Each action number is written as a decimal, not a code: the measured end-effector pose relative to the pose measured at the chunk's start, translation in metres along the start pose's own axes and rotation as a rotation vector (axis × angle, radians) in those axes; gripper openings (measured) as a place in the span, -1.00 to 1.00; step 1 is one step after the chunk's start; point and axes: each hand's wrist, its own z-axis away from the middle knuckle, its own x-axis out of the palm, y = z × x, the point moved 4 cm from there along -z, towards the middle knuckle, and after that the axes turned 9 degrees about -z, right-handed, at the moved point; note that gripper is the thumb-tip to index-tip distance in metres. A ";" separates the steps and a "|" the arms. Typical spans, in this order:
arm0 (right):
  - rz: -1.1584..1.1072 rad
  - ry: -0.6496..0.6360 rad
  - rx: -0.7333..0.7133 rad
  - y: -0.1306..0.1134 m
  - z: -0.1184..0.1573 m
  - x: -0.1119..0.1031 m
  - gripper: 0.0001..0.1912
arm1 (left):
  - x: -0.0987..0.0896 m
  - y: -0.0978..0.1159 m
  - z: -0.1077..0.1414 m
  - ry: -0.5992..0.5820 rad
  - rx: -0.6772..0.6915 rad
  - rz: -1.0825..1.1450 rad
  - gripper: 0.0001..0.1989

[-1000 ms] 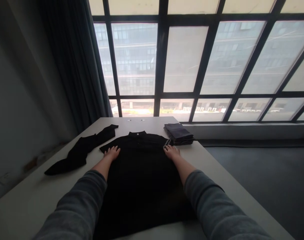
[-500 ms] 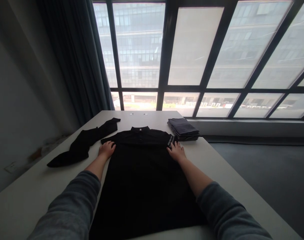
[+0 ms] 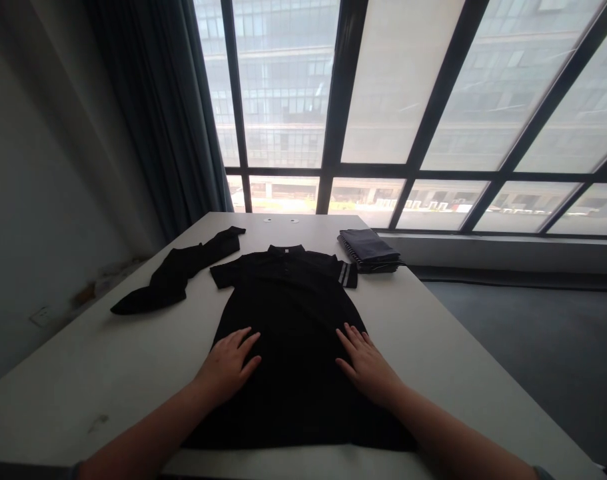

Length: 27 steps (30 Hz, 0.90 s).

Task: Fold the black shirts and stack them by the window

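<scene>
A black short-sleeved polo shirt (image 3: 293, 307) lies spread out on the white table, its collar toward the window. Two pale stripes cross the sleeve on the right. My left hand (image 3: 228, 363) rests on the shirt's left side at about mid-body, fingers spread. On the opposite side my right hand (image 3: 366, 363) lies on the cloth at the same height, its fingers stretched out too. Neither hand grips the fabric. The hem runs across near the table's front edge, below both wrists.
A crumpled black garment (image 3: 178, 270) lies at the left of the white table (image 3: 83, 373). Folded dark clothes (image 3: 370, 250) are stacked at the back right. Behind stand a dark curtain (image 3: 158, 113) and a large framed window (image 3: 283, 87).
Both hands have moved from the sleeves down the shirt toward me, and inward onto its body. Both sleeves now show fully. The view has shifted slightly.
</scene>
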 end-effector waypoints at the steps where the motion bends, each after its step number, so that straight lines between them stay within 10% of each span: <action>1: 0.001 -0.008 0.012 -0.006 0.004 0.001 -0.17 | 0.003 0.004 0.006 -0.022 -0.006 0.010 -0.35; 20: -0.076 -0.054 0.011 -0.031 0.039 0.005 -0.25 | 0.025 -0.008 0.050 -0.126 -0.030 -0.042 -0.27; 27: -0.183 -0.101 -0.028 -0.026 0.030 -0.029 -0.30 | -0.008 0.025 -0.004 -0.073 0.073 -0.030 -0.26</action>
